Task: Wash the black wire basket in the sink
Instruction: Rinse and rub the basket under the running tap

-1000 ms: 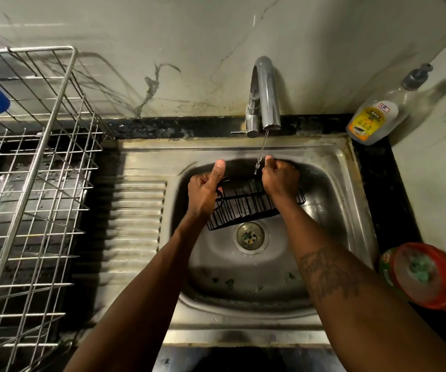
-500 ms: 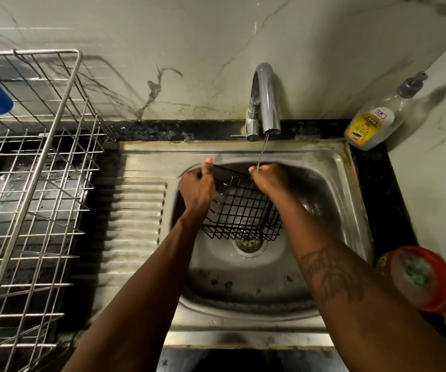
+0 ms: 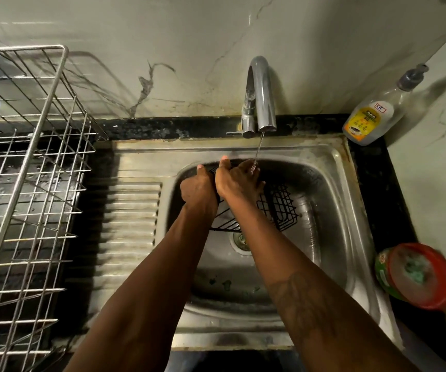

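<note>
Sink [image 3: 331,189]: basket [image 3: 283,208] below left grip [image 3: 199,189], right grip [image 3: 239,181].

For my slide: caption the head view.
Left hand and right hand hold the black wire basket under the running tap in the sink.

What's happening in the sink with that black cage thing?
A person is washing a black wire basket in the steel sink. The left hand and right hand grip its upper end, close together, while a thin stream from the tap runs onto the right hand. The basket's lower edge is near the drain.
</note>
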Tool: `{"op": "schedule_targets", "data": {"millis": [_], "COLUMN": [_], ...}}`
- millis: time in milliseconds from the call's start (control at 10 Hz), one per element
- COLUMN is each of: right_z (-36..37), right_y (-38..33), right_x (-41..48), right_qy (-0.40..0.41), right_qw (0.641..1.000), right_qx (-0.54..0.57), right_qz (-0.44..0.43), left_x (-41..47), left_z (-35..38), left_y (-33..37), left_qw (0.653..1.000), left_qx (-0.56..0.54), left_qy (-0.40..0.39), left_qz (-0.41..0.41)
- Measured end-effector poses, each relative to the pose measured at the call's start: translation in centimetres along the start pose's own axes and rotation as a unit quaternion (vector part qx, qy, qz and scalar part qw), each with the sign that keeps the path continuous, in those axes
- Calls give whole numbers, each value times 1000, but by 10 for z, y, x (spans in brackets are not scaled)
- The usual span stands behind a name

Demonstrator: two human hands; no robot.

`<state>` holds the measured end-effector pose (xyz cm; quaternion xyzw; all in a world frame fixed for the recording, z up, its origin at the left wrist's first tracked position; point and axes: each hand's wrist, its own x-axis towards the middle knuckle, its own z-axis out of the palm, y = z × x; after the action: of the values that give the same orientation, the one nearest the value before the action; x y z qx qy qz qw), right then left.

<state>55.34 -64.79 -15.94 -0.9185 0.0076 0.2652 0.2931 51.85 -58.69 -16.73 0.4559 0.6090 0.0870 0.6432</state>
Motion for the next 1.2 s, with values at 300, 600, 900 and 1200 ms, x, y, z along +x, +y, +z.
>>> {"op": "schedule_targets", "data": {"millis": [300,600,900,1200], "right_z": [-15,1,-7,-11], "right_y": [68,12,25,55], "right_x": [51,31,29,16], "right_qy": [20,-43,-14,-1], "right_qw": [973,987,988,984], "right_qx": [62,82,92,171], "right_qz": [222,128,123,-50], "left_x": [5,-10,-18,-15], "left_z": [-8,8,14,7], "left_y": [16,20,22,23], "left_qw": [999,993,991,996], "left_qx": [34,54,59,-16], "left_qy": [11,105,117,83], "left_qz": [32,29,30,-6]}}
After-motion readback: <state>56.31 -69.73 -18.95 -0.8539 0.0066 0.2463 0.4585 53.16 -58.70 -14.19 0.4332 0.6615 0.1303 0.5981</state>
